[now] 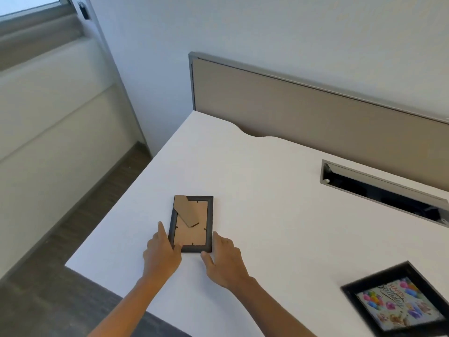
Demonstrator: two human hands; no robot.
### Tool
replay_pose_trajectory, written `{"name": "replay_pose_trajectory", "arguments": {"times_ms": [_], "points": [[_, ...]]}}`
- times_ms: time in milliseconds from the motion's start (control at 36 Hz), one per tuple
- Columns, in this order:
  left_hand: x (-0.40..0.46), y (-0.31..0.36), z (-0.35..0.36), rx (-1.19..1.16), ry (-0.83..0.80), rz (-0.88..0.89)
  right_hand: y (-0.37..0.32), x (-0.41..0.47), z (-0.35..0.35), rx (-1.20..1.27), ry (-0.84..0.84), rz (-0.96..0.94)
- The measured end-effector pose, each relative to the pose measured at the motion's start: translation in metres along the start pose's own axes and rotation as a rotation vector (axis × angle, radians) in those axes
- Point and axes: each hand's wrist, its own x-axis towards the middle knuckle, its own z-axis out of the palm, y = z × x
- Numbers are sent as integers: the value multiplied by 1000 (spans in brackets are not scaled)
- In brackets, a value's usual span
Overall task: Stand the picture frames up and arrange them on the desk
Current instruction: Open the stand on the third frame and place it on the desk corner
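A small black picture frame [192, 223] lies face down on the white desk [267, 190], its brown cardboard back and folded stand showing. My left hand [160, 251] touches its near left corner, index finger along the left edge and thumb on the backing. My right hand [224, 260] touches the near right corner with straight fingers. A second black frame [398, 300] with a colourful birthday picture lies face up at the lower right.
A grey cable slot [381, 190] is cut into the desk at the right. A beige divider panel [315, 113] runs along the desk's far edge. The desk's left edge drops to dark floor [73, 227].
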Motion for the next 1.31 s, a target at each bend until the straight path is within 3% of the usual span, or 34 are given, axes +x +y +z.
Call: {"name": "replay_pose_trajectory", "arguments": {"times_ms": [306, 611, 861, 1139, 1306], "points": [[-12, 14, 6, -49, -35, -16, -23, -2, 22, 125, 16, 89], [-20, 10, 2, -333, -56, 52, -13, -5, 7, 454, 189, 102], [-13, 15, -22, -358, 51, 164, -10, -3, -20, 385, 454, -64], [2, 40, -68, -419, 212, 353, -22, 7, -66, 370, 578, -266], [8, 59, -88, -484, 197, 320, -25, 12, -101, 355, 600, -339]]}}
